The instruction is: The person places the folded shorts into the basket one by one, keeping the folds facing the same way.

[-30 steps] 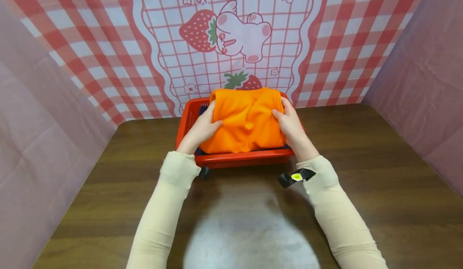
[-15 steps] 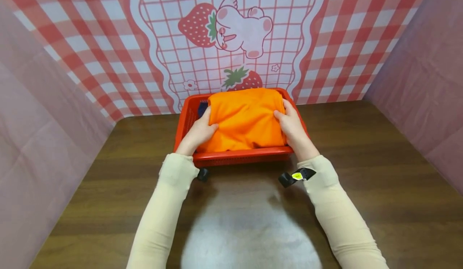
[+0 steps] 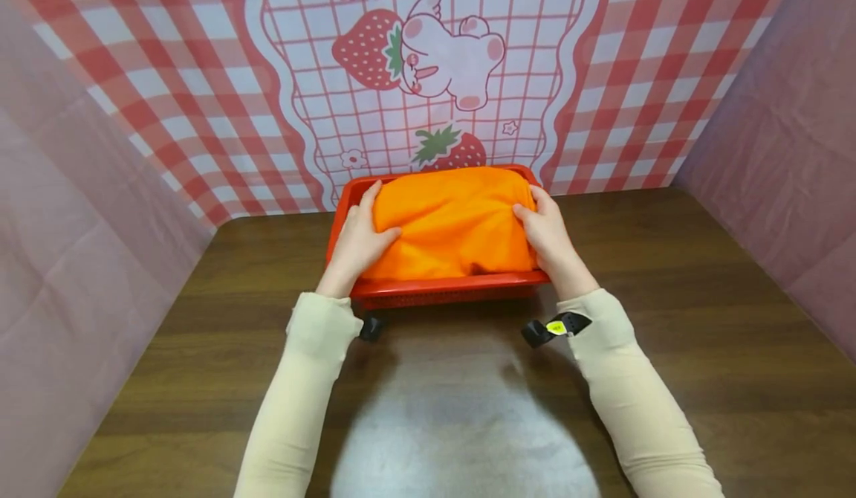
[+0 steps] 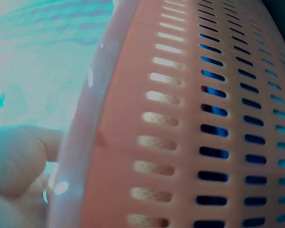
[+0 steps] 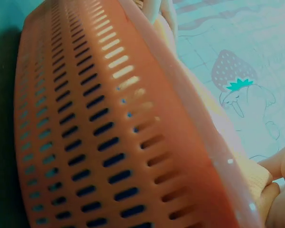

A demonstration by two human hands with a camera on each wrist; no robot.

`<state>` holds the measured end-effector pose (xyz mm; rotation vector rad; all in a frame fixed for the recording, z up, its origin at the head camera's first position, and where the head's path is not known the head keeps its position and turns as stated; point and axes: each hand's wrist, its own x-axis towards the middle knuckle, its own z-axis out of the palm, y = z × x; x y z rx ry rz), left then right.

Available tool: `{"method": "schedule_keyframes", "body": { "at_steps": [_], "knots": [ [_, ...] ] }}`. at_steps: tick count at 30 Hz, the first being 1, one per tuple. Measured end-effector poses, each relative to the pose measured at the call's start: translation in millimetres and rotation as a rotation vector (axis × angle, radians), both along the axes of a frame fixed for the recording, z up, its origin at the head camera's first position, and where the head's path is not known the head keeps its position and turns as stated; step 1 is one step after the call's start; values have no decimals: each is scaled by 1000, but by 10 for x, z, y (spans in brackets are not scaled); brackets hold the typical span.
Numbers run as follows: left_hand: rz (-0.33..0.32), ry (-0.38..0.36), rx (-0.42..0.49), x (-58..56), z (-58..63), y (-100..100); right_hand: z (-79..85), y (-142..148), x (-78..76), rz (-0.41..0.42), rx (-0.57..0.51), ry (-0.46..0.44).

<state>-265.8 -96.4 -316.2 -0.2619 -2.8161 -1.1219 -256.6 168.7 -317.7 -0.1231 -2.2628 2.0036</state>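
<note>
A folded orange cloth (image 3: 455, 223) lies in a red plastic basket (image 3: 448, 285), filling most of its top. On the cloth's left side is my left hand (image 3: 361, 238), thumb on top and fingers straight along the edge. My right hand (image 3: 545, 227) holds the right edge, thumb over the cloth and fingers down its outer side. The left wrist view is mostly the basket's slotted wall (image 4: 114, 118), with part of the left hand (image 4: 14, 161) behind the rim. In the right wrist view, fingers of the right hand (image 5: 280, 190) show beyond the rim.
Dark blue material (image 4: 213, 152) shows through the basket's slots. The basket stands at the back of a brown wooden table (image 3: 234, 334), against a red-and-white checked, strawberry-print cloth backdrop (image 3: 455, 59). Pink fabric (image 3: 776, 126) hangs at both sides.
The orange cloth has settled lower and spread wider in the basket, covering the dark blue patch at left. My left hand has shifted left with its fingers straightened; my right hand moved slightly right.
</note>
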Motion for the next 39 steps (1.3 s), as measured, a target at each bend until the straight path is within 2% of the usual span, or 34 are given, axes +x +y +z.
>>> {"method": "schedule_keyframes", "body": {
  "at_steps": [3, 6, 11, 17, 21, 27, 33, 36, 39],
  "knots": [
    [45, 31, -91, 47, 14, 12, 20, 25, 2, -7, 87, 23],
    [61, 27, -201, 69, 12, 31, 9, 50, 6, -14, 240, 39],
    [48, -69, -319, 71, -10, 56, -47, 83, 22, -23, 538, 39],
    [37, -167, -380, 38, -41, 91, -84, 95, 5, 10, 722, 14],
    [52, -222, -439, 10, -90, 112, -112, 85, -34, 65, 837, 18],
    [50, -258, -500, -9, -132, 125, -92, 70, -59, 149, 953, -23],
    [41, -228, -499, 18, -47, 130, -27, 56, -21, 167, 973, -34],
    [-3, -167, -514, 54, -4, 160, 6, 45, 30, 179, 1007, -23],
    [-93, -136, -521, 98, 25, 204, 29, 55, 78, 262, 1088, 59]
  ]
}}
